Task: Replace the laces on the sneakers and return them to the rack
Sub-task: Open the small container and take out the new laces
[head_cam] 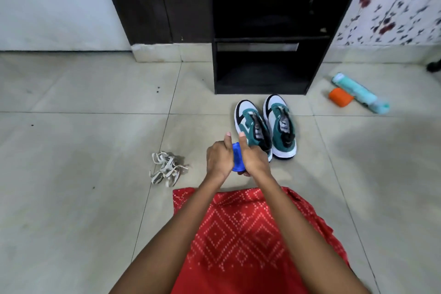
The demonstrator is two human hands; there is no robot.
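while i sit on the tiled floor (71,150), my two hands are close together in front of me and both hold one small blue bundle (237,159). my left hand (218,160) has its fingers curled round the left side of the bundle. my right hand (254,159) grips the right side, so the blue shows only in the gap between them. both thumbs stand up and point away from me. the bundle looks like folded lace, but i cannot tell this surely.

the sneakers (280,124) stand side by side on the floor just beyond my hands, with the toes toward the rack (269,40). they are green, white and black, and the tongues are pulled open. my right hand covers a part of the heel of the left one. the rack is a dark open cupboard with shelves, just behind the shoes.

a loose heap of white laces (167,169) lies on the floor at the left of my left hand, near but apart from it. a red cloth (238,234) with a white diamond pattern covers my lap under my forearms. at the right of the rack, an orange thing (340,97) lies on the floor just beside a pale green tube (358,92).
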